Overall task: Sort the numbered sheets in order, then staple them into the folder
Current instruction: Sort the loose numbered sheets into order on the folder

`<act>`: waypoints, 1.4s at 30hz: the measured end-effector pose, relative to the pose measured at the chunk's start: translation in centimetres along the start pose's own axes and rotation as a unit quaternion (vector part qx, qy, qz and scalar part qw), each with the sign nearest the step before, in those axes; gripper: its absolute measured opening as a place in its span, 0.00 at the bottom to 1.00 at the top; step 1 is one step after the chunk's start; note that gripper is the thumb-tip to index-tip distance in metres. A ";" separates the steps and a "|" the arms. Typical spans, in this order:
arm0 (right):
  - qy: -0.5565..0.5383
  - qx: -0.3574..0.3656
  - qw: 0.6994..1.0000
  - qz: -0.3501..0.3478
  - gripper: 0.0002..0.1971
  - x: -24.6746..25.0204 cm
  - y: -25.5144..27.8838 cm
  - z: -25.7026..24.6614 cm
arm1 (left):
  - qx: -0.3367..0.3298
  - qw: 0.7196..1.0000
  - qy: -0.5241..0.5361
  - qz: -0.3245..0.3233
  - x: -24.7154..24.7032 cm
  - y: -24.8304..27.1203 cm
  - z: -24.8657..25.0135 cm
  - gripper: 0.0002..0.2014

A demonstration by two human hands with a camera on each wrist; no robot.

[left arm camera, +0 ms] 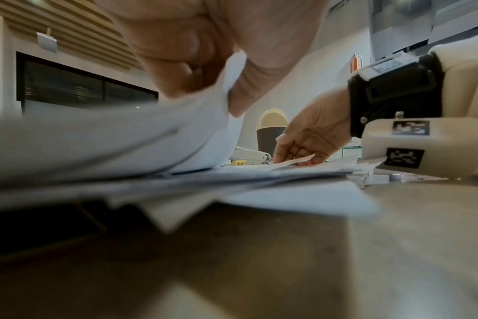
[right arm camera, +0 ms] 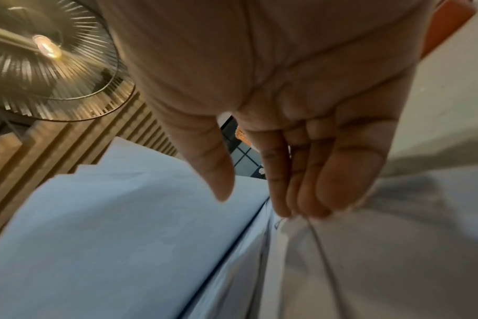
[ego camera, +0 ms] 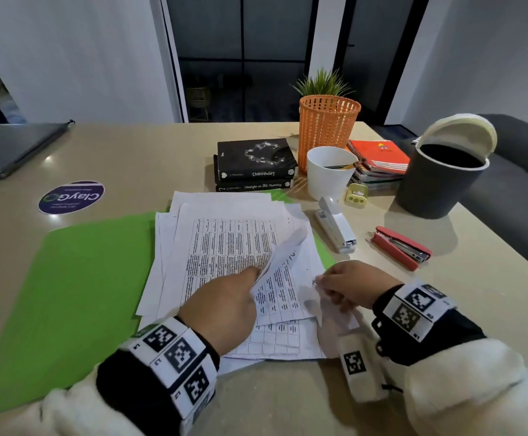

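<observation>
A loose stack of printed sheets [ego camera: 224, 243] lies on the right half of an open green folder [ego camera: 83, 278]. My left hand [ego camera: 256, 276] pinches the near right corner of the upper sheets and curls it up off the stack [left arm camera: 123, 140]. In the left wrist view my left hand [left arm camera: 213, 95] has the thumb under that bunch and the fingers on top. My right hand [ego camera: 322, 283] is at the stack's right edge with fairly straight fingertips [right arm camera: 300, 207] resting on a lower sheet's corner [left arm camera: 295, 160], thumb apart. A white stapler [ego camera: 335, 228] lies just right of the sheets.
A red stapler [ego camera: 401, 247] lies right of the white one. Behind stand two black books [ego camera: 256, 165], an orange mesh basket [ego camera: 328, 127], a white cup [ego camera: 330, 171], spiral notebooks [ego camera: 379, 158] and a grey lidded bin [ego camera: 438, 180]. A closed laptop [ego camera: 10, 146] is far left.
</observation>
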State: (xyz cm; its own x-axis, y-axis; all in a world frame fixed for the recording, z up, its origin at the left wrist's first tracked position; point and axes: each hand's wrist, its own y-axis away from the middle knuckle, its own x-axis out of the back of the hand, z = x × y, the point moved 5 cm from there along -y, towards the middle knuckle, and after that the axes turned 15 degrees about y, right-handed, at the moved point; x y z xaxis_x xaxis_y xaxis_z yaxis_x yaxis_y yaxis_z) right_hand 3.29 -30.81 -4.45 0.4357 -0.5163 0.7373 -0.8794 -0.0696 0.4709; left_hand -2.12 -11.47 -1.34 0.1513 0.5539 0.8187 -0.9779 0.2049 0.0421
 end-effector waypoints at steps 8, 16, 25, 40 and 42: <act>0.028 0.016 0.998 -0.052 0.13 -1.6 1.7 -0.5 | -0.024 1.000 0.014 -0.003 -0.1 0.0 -0.2 0.05; -0.019 0.084 0.996 0.037 0.11 -1.3 2.3 -3.2 | -0.043 0.998 0.023 -0.049 -0.5 0.1 0.4 0.06; -0.161 0.149 0.976 -0.002 0.08 -1.8 3.2 -4.7 | -0.012 0.997 -0.017 -0.073 -1.1 0.3 0.4 0.15; 0.101 -0.003 0.994 0.031 0.12 0.2 3.1 1.2 | 0.009 0.998 0.011 -0.058 -0.9 -0.2 -0.4 0.10; 0.100 -0.006 0.995 0.028 0.13 0.0 3.0 1.2 | 0.008 0.998 0.005 -0.063 -0.9 -0.2 -0.3 0.10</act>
State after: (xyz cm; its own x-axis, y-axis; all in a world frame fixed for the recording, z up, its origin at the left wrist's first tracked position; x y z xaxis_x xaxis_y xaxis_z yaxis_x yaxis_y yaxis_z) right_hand 0.39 -32.01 -3.57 0.4167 -0.3390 0.8435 -0.9016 -0.0356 0.4311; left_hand -1.99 -11.74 -2.28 0.2742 0.5324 0.8008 -0.9534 0.2598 0.1536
